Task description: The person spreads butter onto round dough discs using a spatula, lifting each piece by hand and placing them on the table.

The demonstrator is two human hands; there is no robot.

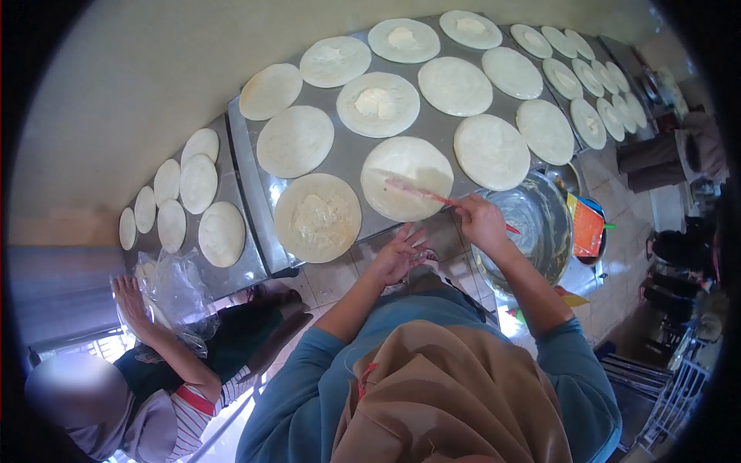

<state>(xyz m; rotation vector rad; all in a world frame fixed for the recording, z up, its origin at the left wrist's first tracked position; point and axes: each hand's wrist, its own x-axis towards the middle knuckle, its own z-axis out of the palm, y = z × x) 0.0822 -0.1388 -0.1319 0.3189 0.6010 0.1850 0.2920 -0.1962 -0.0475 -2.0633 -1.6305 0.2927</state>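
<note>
Metal table (pixel 347 157) under crowded dough rounds (pixel 492 153), large bowl (pixel 526 204) alongside, right hand (pixel 482 222) around red-handled tool (pixel 432 194), left hand (pixel 396 256) loosely spread

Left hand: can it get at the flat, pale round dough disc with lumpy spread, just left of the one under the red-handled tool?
Likely yes: the open, apparently empty left hand is close by, and nothing visible blocks the way to that dough disc.

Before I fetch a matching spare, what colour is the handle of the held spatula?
The spatula handle is red, seen best in the head view.
</note>
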